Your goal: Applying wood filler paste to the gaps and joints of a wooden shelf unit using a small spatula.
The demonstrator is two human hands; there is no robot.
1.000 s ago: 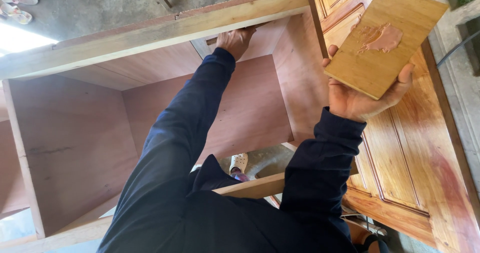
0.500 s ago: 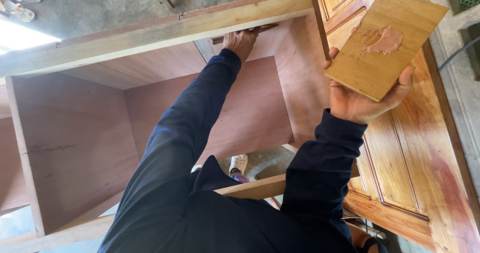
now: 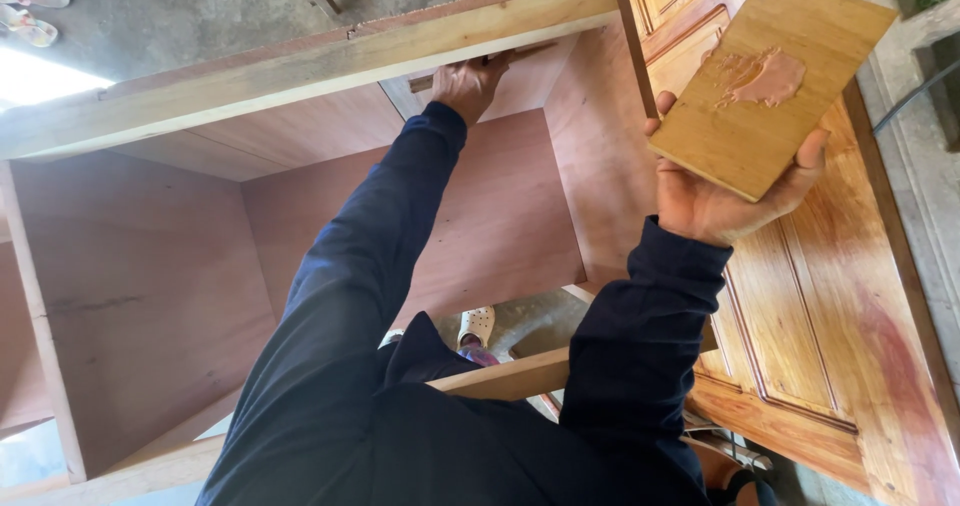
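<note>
Your left hand [image 3: 470, 84] is up at the top centre of the frame, fingers pinching a thin tool [image 3: 480, 64] flat against the inner top edge of the wooden cabinet [image 3: 150, 286]. The tool's working end is hard to make out in the shadow there. Over at the upper right, your right hand [image 3: 725, 201] carries a small wooden board [image 3: 765, 81] from below, fingers spread around its lower edges, thumb hooked on the right side. A smear of pinkish-tan putty [image 3: 765, 74] sits on the board's upper face (a glossy patch, near the middle). Behind that hand, a varnished panelled door [image 3: 820, 306] runs down the right side. Sandals [image 3: 30, 6] lie on the concrete floor at the upper left.
</note>
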